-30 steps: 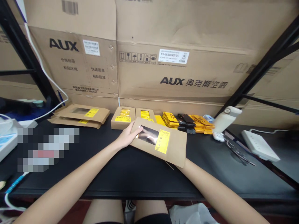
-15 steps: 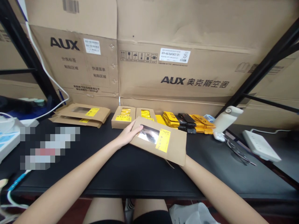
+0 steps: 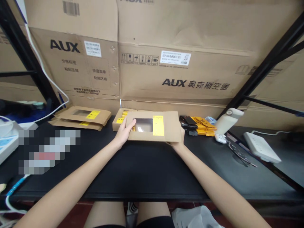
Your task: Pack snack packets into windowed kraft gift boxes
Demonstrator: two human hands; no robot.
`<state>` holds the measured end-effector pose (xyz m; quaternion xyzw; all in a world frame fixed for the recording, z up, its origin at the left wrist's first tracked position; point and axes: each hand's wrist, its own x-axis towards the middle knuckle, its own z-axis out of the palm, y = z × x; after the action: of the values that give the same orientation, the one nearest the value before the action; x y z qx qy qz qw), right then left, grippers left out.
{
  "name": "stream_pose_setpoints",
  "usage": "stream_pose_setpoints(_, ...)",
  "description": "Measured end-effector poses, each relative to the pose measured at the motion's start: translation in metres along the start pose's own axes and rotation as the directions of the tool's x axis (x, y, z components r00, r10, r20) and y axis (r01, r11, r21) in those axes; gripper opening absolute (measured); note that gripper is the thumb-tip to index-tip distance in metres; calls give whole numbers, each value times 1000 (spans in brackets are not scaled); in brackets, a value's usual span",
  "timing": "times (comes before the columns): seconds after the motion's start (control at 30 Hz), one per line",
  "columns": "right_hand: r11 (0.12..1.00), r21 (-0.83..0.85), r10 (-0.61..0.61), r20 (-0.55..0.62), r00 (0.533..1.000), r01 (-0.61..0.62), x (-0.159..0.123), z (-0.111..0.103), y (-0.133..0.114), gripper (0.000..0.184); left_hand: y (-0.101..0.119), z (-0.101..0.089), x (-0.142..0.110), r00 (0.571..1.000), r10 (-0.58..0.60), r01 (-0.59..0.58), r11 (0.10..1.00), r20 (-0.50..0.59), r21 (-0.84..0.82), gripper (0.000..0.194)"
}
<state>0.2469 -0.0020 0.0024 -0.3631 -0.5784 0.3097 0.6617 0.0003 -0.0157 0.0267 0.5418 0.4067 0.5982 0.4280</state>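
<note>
Between both hands, raised over the black table, is a brown cardboard box (image 3: pixel 169 126) with a clear window and a yellow label. My left hand (image 3: pixel 123 131) grips its left end, thumb on the front near the window. At the right end my right hand (image 3: pixel 179 139) holds the box from behind and below; most of its fingers are hidden. Behind the held box, another windowed box (image 3: pixel 115 126) with yellow contents shows partly. To the right lie black packets (image 3: pixel 188 123) and orange packets (image 3: pixel 204 125).
Flattened windowed boxes (image 3: pixel 99 122) lie stacked at the back left. On the right are a white bottle (image 3: pixel 229 122), glasses (image 3: pixel 239 153) and a white power strip (image 3: pixel 261 147). Large cardboard panels (image 3: pixel 201 72) stand behind the black table (image 3: pixel 142 177).
The held box has turned from a slant to nearly level and moved back and slightly left. It now covers more of the boxes and yellow packets behind. My right hand has come into view.
</note>
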Motion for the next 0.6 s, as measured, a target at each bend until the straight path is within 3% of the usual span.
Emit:
stream_pose_setpoints(0.03, 996, -79, -52, -51, 997, 47, 4, -3, -2, 5, 0, 0, 1, 1000, 12, -12, 1000, -29, -14, 48)
stream_pose_setpoints(0.07, 944, -298, -178, -88, 980, 145, 8, -7, -3, 12, 0, -1, 2, 998, 21, -23, 999, -57, -30, 48)
stream_pose_setpoints(0.13, 790, -565, -300, -16, 954, 239, 15, -13, -1, 27, 0, -2, 4, 993, 28, -35, 998, -111, -58, 47)
stream_pose_setpoints(0.27, 673, -694, -212, 150, 966, 255, 21, -22, 15, 48, 0, -5, 7, 979, -10, -8, 997, -205, -83, 46)
stream_pose_setpoints(0.37, 589, -755, -149, 249, 957, 288, 21, -23, 24, 46, 0, -7, 7, 974, -34, 15, 996, -223, -85, 48)
stream_pose_setpoints(0.6, 366, -906, -112, 183, 977, 211, 19, -27, 28, 42, 0, -6, 6, 983, -4, -3, 999, -184, -38, 46)
